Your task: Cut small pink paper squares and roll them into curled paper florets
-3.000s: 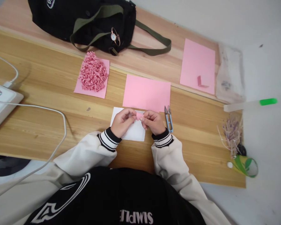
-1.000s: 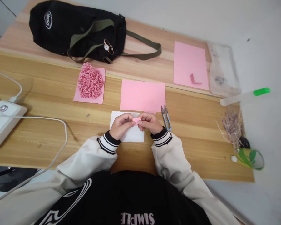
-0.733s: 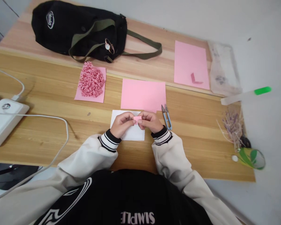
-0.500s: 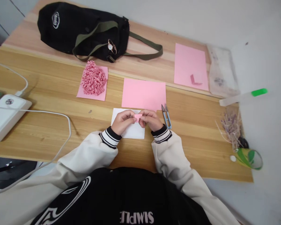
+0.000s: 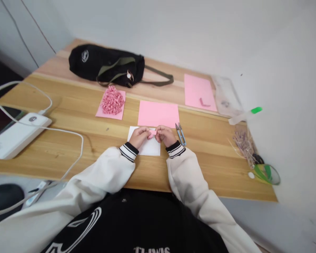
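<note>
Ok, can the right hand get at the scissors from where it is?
Probably yes: the scissors lie on the table just beside the right hand, with nothing seen on top of them. That hand is at the small pink paper, though, so it may have to leave that first.

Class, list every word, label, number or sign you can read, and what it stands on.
"SIM…", probably: black top, upside down, cut off by the frame edge.
White logo on the black bag: too blurred.
Print on the pale plastic bag: too blurred.
Watch dial: too small.
</note>
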The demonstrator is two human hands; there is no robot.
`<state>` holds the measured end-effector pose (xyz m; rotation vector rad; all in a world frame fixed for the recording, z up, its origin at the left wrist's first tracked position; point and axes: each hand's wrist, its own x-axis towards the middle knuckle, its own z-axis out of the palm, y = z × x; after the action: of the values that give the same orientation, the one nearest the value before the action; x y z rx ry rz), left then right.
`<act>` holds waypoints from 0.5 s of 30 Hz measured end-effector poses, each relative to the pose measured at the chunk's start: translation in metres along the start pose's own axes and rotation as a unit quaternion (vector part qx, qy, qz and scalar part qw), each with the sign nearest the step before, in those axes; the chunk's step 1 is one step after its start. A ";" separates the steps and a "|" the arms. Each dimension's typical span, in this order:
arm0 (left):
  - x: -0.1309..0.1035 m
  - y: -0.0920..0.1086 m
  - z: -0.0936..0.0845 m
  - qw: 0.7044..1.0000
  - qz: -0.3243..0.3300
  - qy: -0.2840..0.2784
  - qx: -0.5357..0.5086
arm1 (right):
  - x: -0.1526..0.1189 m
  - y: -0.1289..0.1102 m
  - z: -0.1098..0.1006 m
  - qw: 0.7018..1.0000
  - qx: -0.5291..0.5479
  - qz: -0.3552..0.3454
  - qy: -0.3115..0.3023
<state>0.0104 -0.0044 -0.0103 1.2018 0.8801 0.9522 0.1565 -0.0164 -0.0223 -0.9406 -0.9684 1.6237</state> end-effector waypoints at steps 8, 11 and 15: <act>-0.004 -0.002 0.002 0.990 0.070 0.072 0.099 | 0.000 0.008 0.009 0.994 0.017 -0.063 0.086; -0.003 -0.002 0.002 0.987 0.091 0.065 0.115 | 0.003 0.011 0.008 0.990 0.044 -0.065 0.114; -0.003 -0.004 0.003 0.985 0.105 0.053 0.129 | 0.006 0.011 0.009 0.986 0.061 -0.075 0.137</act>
<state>0.0126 -0.0085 -0.0140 1.4987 0.9977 1.1028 0.1436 -0.0145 -0.0300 -0.9532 -0.7235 1.3686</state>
